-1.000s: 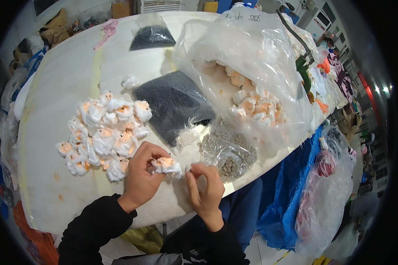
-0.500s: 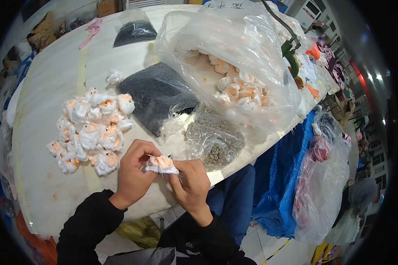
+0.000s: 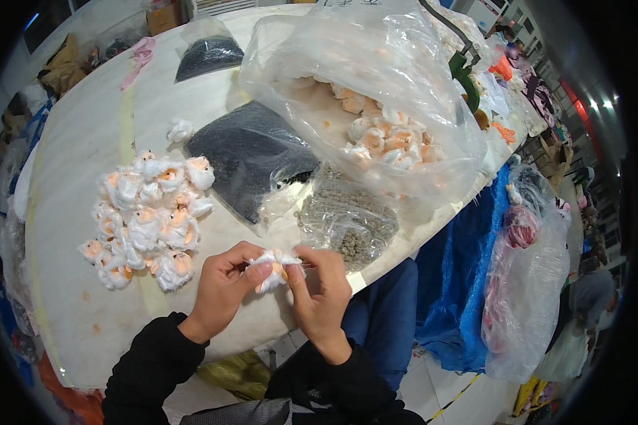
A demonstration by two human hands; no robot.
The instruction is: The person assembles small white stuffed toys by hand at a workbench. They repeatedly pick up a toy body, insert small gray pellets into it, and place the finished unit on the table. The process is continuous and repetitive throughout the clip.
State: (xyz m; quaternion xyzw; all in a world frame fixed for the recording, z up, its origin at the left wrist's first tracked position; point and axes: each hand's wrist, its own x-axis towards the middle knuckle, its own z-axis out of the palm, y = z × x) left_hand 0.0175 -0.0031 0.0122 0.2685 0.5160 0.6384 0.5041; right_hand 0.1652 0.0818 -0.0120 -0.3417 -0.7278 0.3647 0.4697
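Note:
Between my two hands is a small white and peach plush piece (image 3: 272, 278), held above the near part of the table. My left hand (image 3: 223, 282) pinches its left side, the thumb lying across the front. On the right side, my right hand (image 3: 322, 292) grips it between thumb and fingers. To the left lies a pile of similar fluffy plush pieces (image 3: 146, 225), several with small dark spots. One white plush piece (image 3: 180, 130) rests apart behind the pile. Just beyond my right hand sits a clear bag of small grey-brown parts (image 3: 354, 223).
A bag of black pieces (image 3: 252, 152) lies mid-table, with a smaller black-filled bag (image 3: 209, 57) farther back. A large clear bag (image 3: 319, 46) holds more plush pieces. Past the table's right edge are blue sheeting (image 3: 450, 283) and a stuffed clear bag (image 3: 521, 304).
The plush piece has turned in my hands, showing more white fur. My left thumb now lies across its front, and both hands sit slightly farther right in the picture. The view has shifted slightly.

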